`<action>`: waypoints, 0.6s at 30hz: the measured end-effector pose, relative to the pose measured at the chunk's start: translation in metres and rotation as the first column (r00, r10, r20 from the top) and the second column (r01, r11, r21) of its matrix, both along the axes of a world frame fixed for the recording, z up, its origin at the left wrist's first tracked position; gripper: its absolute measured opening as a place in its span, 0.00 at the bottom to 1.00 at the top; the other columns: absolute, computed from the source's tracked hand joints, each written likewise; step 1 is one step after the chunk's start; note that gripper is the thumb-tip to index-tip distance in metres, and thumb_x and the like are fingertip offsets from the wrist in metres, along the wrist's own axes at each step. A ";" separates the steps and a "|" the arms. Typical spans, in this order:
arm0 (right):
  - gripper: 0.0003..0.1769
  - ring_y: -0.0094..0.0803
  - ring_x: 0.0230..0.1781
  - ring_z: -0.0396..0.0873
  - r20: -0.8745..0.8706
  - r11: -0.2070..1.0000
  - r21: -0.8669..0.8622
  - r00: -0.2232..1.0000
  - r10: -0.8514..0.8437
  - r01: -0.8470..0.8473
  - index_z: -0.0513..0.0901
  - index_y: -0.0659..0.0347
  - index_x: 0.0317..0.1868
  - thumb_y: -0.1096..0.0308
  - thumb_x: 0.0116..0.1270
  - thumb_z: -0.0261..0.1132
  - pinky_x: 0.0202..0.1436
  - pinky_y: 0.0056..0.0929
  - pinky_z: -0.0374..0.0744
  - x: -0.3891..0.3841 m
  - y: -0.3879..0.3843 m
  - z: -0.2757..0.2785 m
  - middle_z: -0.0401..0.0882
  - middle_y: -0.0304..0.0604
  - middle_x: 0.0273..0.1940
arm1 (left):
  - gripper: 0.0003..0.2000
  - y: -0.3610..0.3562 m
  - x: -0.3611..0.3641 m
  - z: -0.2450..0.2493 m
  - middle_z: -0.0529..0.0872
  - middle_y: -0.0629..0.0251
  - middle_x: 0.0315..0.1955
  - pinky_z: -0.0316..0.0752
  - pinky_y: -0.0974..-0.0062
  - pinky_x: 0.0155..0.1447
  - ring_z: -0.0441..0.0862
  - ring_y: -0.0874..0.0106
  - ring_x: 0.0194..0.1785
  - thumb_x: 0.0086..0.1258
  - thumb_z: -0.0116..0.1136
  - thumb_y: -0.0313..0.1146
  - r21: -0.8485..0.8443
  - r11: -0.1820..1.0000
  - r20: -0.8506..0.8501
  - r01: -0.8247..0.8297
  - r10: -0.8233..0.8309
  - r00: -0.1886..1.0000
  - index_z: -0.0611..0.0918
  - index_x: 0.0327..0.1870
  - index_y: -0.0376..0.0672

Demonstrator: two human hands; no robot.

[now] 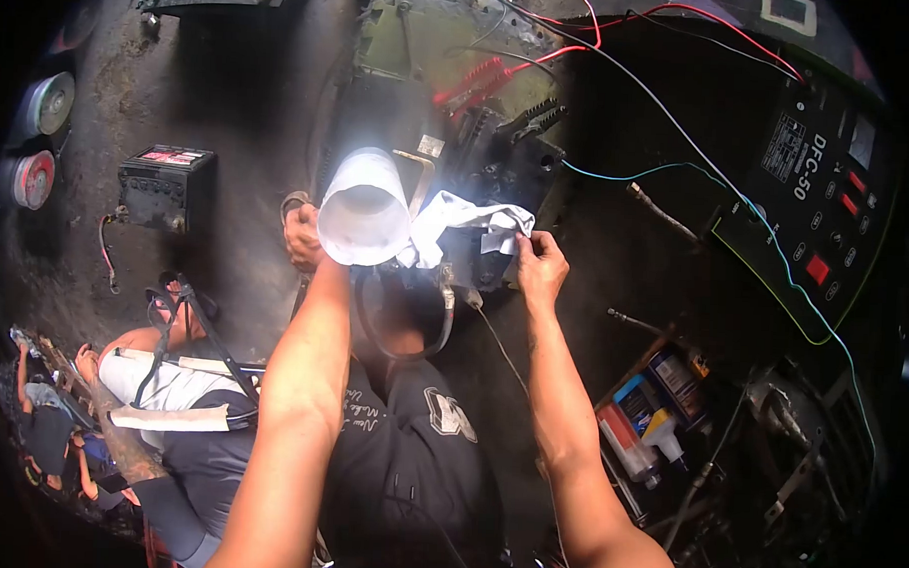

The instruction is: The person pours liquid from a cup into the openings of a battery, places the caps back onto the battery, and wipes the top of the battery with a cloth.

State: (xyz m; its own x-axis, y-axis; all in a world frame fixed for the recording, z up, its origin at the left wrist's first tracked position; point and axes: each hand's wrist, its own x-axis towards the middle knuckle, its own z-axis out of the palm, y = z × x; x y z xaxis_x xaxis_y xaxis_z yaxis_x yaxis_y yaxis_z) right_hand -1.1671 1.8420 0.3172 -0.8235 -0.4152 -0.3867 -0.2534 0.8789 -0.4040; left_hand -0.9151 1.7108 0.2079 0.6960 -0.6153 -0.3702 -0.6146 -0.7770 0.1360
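Note:
A pale translucent cylinder (pixel 365 209), open at its near end, stands out brightly at the centre. My left hand (pixel 302 237) is at its left side, fingers curled; what they grip is hidden. To the right, my right hand (pixel 540 259) pinches the end of a crumpled white cloth (pixel 465 216). The cloth stretches left to the cylinder and lies over a dark battery-like block (pixel 493 175). A bent metal bracket (pixel 418 173) rises between cylinder and block. Beyond them, a red clamp (pixel 471 86) and a black clamp (pixel 538 119) sit near the block.
A charger box (pixel 823 187) marked DFC-50 lies at the right, its cables crossing the upper right. Another battery (pixel 168 187) is on the left floor. Bottles (pixel 660 431) are at the lower right. A seated person (pixel 185 415) and others are at the lower left.

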 end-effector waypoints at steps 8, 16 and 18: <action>0.13 0.46 0.34 0.81 0.052 0.914 0.052 0.915 0.401 -0.403 0.83 0.60 0.38 0.78 0.50 0.60 0.39 0.36 0.80 0.001 0.002 0.013 0.80 0.49 0.36 | 0.13 -0.006 0.000 0.003 0.86 0.62 0.39 0.74 0.58 0.49 0.82 0.56 0.44 0.57 0.48 0.43 0.030 0.998 -0.042 -0.058 0.059 0.997 0.83 0.34 0.49; 0.11 0.43 0.34 0.82 0.207 0.908 0.123 0.905 0.371 -0.400 0.84 0.62 0.40 0.71 0.54 0.67 0.39 0.34 0.80 0.007 0.013 0.017 0.82 0.49 0.32 | 0.13 -0.007 -0.005 0.019 0.85 0.62 0.39 0.74 0.58 0.49 0.81 0.55 0.45 0.57 0.49 0.43 0.069 0.996 -0.064 -0.054 0.059 0.996 0.83 0.35 0.48; 0.10 0.45 0.34 0.82 -0.007 0.904 0.088 0.907 0.421 -0.419 0.83 0.61 0.39 0.71 0.55 0.67 0.39 0.35 0.80 0.005 0.011 0.017 0.82 0.50 0.33 | 0.14 -0.008 -0.002 0.015 0.85 0.62 0.39 0.74 0.58 0.50 0.81 0.55 0.45 0.57 0.49 0.44 0.054 0.997 -0.070 -0.051 0.055 0.996 0.83 0.35 0.48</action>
State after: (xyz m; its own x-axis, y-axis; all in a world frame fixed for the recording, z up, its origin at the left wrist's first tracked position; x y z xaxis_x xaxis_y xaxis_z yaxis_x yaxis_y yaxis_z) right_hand -1.1616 1.8526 0.3345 -0.5900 -0.6918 -0.4162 -0.6153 0.7191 -0.3230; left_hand -0.9175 1.7026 0.2228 0.6976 -0.5570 -0.4506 -0.5626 -0.8153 0.1369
